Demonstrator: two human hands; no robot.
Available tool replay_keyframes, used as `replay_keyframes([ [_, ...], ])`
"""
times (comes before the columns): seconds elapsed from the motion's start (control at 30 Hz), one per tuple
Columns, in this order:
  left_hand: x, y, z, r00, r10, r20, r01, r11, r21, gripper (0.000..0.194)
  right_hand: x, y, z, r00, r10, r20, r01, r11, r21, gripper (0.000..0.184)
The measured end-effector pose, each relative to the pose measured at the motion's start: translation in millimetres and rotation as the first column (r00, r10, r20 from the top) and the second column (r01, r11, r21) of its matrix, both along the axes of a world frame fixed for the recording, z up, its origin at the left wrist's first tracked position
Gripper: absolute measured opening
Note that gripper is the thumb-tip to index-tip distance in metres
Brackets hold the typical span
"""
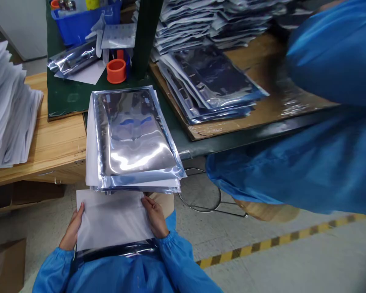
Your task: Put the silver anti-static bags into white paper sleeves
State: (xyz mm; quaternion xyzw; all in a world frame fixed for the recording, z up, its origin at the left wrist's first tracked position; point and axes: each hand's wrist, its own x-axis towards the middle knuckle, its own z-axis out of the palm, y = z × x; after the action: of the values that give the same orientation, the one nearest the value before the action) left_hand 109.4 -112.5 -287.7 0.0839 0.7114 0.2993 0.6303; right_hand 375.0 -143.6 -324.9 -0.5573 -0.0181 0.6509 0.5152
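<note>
**Hands and held item.** Left hand (72,228): grasping the left edge of a white sheet (110,219), fingers over the edge. Right hand (155,215): grasping the opposite edge, fingers curled over the sheet. The sheet is held level above the person's lap, in front of a blue smock (125,276). Beneath it lies a dark-edged foil bag (116,249). A two-handed edge hold keeps the sheet flat and leaves its face uncovered.

**Nearest stack.** Silver anti-static bags (134,138), squared over white sheets, at the edge of a green-topped bench (64,97).

**Containers.** Blue plastic bin (85,24): bottles and a yellow item, contents partly cut off. Cardboard box (6,264), floor, contents hidden.

**Other items.** Orange tape roll (116,71). Further bag piles (210,81) on a cardboard sheet (256,61). White paper stack (9,101) on a wooden bench (55,138).

**Nearby.** Co-worker's blue sleeve (332,53), blurred, to the right.
</note>
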Motion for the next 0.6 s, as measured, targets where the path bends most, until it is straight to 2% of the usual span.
replay_keyframes([
  [0.17, -2.2, -23.9, 14.4, 0.985, -0.032, -0.171, 0.028, 0.999, -0.025, 0.033, 0.0, -22.9, 14.9, 0.998, -0.059, -0.038, 0.058, 0.998, -0.035, 0.040],
  [0.33, -0.7, -53.2, 23.3, 0.974, -0.099, -0.201, 0.076, 0.990, -0.119, 0.023, 8.2, -53.6, 24.3, 0.997, -0.059, -0.051, 0.053, 0.993, -0.110, 0.036],
  [0.47, -7.2, -77.6, 22.4, 0.981, -0.148, -0.127, 0.125, 0.977, -0.174, 0.032, 13.4, -71.2, 26.7, 0.999, -0.010, -0.050, 0.004, 0.991, -0.131, 0.036],
  [0.6, -16.5, -74.8, 15.8, 0.992, -0.128, -0.010, 0.123, 0.975, -0.186, 0.050, 15.1, -71.2, 27.7, 0.987, 0.112, -0.118, -0.127, 0.984, -0.129, 0.049],
])
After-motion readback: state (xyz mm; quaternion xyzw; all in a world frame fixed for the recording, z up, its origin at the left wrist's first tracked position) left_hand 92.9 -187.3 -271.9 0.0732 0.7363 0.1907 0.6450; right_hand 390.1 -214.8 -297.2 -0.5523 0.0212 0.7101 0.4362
